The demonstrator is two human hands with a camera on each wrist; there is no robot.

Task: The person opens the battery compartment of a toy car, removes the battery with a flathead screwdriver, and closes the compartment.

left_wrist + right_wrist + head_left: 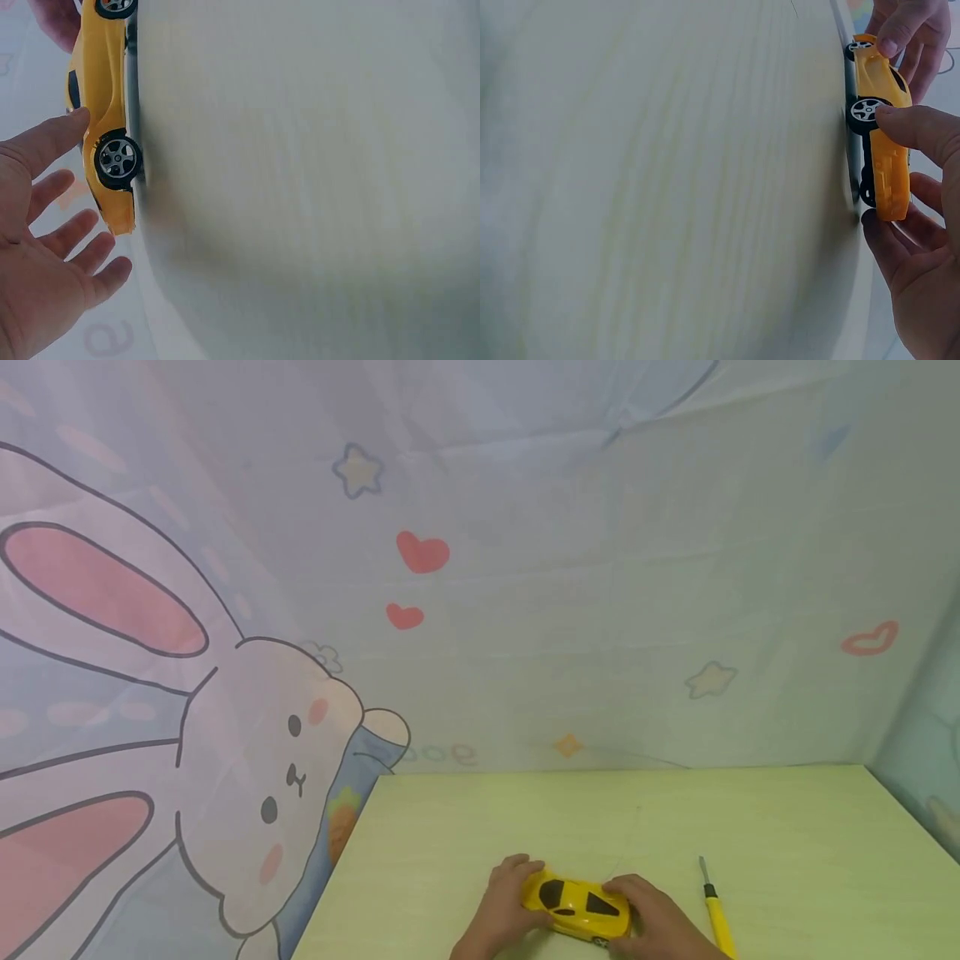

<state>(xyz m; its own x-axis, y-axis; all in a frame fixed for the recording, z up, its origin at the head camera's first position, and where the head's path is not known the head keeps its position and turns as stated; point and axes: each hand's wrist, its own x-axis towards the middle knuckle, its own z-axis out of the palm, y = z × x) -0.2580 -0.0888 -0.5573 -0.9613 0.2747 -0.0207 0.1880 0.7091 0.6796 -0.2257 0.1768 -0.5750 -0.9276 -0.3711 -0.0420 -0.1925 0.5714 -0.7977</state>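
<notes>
A yellow toy car with black windows sits on the pale table near its front, one end toward each hand. My left hand holds the car's left end, thumb on the near side and fingers around the far side. At the other end my right hand grips it, its thumb by a wheel in the right wrist view. Black tyres with silver spoked rims show along the side of the toy car in the left wrist view. The underside is hidden.
To the right of the right hand lies a screwdriver with a yellow handle and a thin metal shaft, pointing away. The table's back edge meets a fabric backdrop printed with a rabbit, hearts and stars.
</notes>
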